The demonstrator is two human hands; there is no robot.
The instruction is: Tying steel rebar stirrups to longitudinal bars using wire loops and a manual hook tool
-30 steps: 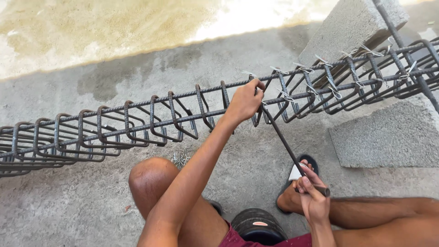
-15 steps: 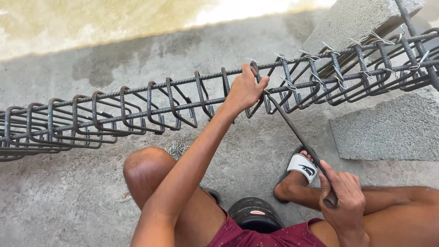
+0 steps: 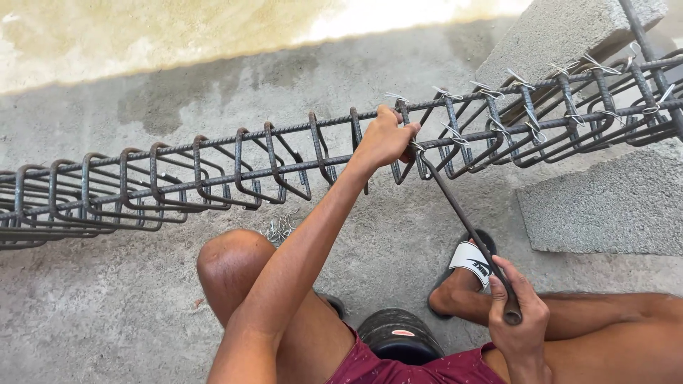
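Observation:
A long rebar cage (image 3: 213, 171) of dark steel bars and square stirrups runs across the view above the concrete floor. My left hand (image 3: 385, 139) grips a stirrup and the near long bar at the cage's middle. My right hand (image 3: 518, 313) is closed around the handle end of a thin metal hook tool (image 3: 462, 220), whose tip reaches a wire tie beside my left hand. To the right of that spot the stirrups carry shiny wire ties (image 3: 526, 114); those to the left show none.
Two grey concrete blocks (image 3: 605, 206) lie at the right, the cage resting by the upper one. A bundle of cut wire (image 3: 279, 229) lies on the floor by my knee. I sit on a black round object (image 3: 398, 338); one foot wears a sandal (image 3: 471, 259).
My left hand has stayed on the same stirrup. My right hand has dropped lower and nearer with the tool's handle, and the view has shifted a little to the right.

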